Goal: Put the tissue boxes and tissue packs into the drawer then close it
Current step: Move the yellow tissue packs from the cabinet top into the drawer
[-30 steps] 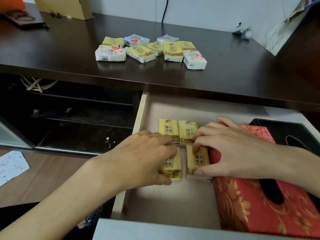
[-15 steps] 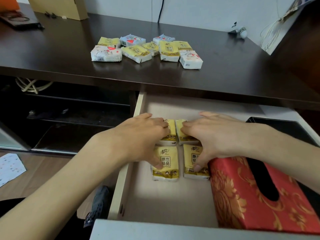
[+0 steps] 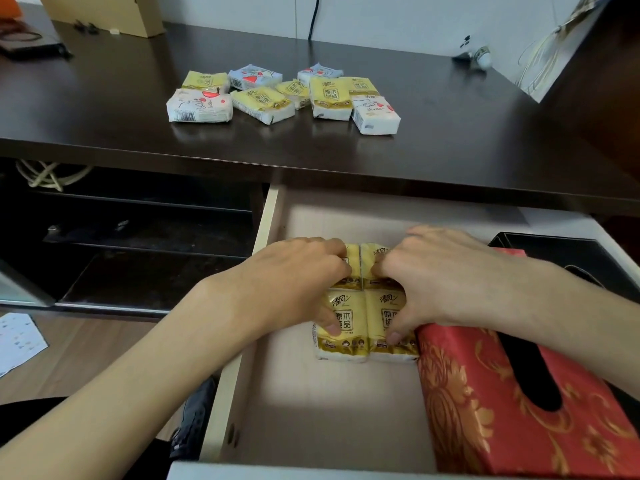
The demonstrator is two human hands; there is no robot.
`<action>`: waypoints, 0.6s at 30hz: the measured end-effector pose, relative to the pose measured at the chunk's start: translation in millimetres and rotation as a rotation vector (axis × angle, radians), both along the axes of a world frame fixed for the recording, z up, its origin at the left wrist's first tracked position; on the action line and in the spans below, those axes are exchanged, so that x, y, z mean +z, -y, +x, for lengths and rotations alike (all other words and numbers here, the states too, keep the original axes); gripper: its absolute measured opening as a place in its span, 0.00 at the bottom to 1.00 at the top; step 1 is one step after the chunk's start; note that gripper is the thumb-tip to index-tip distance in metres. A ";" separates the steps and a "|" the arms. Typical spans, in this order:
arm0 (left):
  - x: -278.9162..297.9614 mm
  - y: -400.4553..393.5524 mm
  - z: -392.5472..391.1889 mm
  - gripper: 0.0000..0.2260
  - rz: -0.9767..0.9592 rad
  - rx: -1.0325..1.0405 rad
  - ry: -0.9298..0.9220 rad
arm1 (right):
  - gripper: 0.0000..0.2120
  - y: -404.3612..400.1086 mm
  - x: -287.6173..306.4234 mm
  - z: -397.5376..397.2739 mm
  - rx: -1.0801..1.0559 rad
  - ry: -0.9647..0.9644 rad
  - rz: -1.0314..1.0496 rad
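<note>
The pale wooden drawer (image 3: 311, 420) stands pulled out under the dark desk. Several yellow tissue packs (image 3: 349, 327) lie flat in it as a tight two-by-two block, touching a red and gold tissue box (image 3: 485, 410) on their right. My left hand (image 3: 294, 282) curls its fingers over the back left pack, thumb pressing the front left one. My right hand (image 3: 446, 278) does the same on the right pair and hides most of the back right pack. A black tissue box (image 3: 568, 258) sits at the drawer's far right. Several loose tissue packs (image 3: 277, 98), yellow, white and blue, lie on the desk.
The dark desk top (image 3: 104, 116) overhangs the drawer's back. A cardboard box (image 3: 114, 8) and a dark flat object (image 3: 27, 43) stand at its back left, a paper bag (image 3: 554, 46) at the back right. Open black shelves (image 3: 138, 237) are left of the drawer.
Both hands slid from the front pair of packs toward the back pair, fingers now over the back packs and thumbs on the front ones. The packs sit closer together.
</note>
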State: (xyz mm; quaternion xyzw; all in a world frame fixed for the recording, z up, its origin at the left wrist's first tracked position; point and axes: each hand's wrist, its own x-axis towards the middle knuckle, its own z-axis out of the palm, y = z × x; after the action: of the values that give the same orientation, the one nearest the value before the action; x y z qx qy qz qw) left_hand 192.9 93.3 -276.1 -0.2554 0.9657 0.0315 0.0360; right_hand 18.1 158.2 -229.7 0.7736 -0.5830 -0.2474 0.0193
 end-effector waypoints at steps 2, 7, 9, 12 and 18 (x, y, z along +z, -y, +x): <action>-0.1 -0.2 1.1 0.32 0.003 0.003 -0.010 | 0.33 -0.7 -1.2 -0.4 -0.008 0.017 0.006; 0.7 -0.5 2.3 0.31 -0.020 -0.008 -0.066 | 0.36 1.9 0.3 -7.1 -0.036 0.117 0.042; 1.0 -1.3 2.2 0.29 -0.020 -0.001 -0.071 | 0.34 1.3 2.1 -10.9 -0.056 0.182 0.061; 7.9 0.4 2.1 0.25 -0.035 0.001 -0.138 | 0.31 1.4 8.7 -14.3 -0.093 0.299 0.044; 50.2 30.3 26.8 0.13 -0.082 0.147 -0.485 | 0.15 18.4 33.6 -27.6 -0.143 0.666 -0.304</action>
State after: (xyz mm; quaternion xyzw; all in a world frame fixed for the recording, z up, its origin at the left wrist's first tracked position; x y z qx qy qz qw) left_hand 219.7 63.0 -225.9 -0.3111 0.9254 0.0552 -0.2093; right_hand -9.5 139.7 -196.2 0.7573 -0.6400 0.1063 -0.0740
